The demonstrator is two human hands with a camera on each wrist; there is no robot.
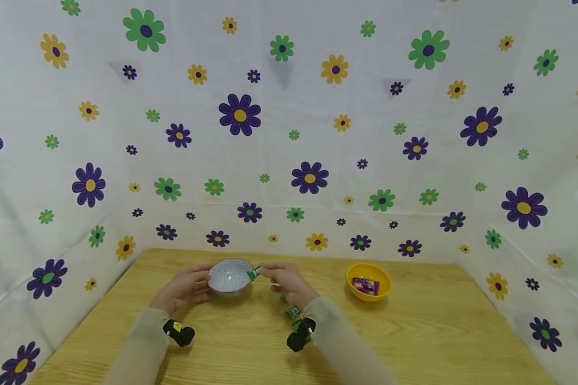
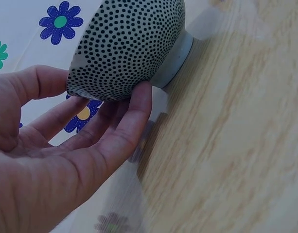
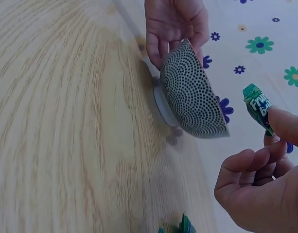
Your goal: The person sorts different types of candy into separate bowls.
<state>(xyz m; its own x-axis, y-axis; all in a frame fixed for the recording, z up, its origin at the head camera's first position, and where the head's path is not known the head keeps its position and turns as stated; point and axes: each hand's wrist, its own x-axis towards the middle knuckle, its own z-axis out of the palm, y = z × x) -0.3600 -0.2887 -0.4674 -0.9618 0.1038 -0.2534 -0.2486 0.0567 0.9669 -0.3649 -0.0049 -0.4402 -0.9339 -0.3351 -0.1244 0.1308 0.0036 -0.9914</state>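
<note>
A small dotted bowl (image 1: 229, 275) with a white foot stands upright at the back left of the table. My left hand (image 1: 188, 286) holds it by its left side, thumb and fingers spread at the rim and round the dotted outside (image 2: 134, 53). Over the bowl's right rim, my right hand (image 1: 289, 280) pinches a green wrapped candy (image 3: 258, 108) between thumb and forefinger. Several more green candies (image 1: 293, 312) lie on the table below the right hand, partly hidden by the wrist.
To the right stands a yellow bowl (image 1: 369, 298) with purple wrapped candies (image 1: 366, 285) inside. The wooden table (image 1: 438, 331) is bordered at the back and sides by a flowered white cloth (image 1: 289, 149). Each wrist carries a black camera mount.
</note>
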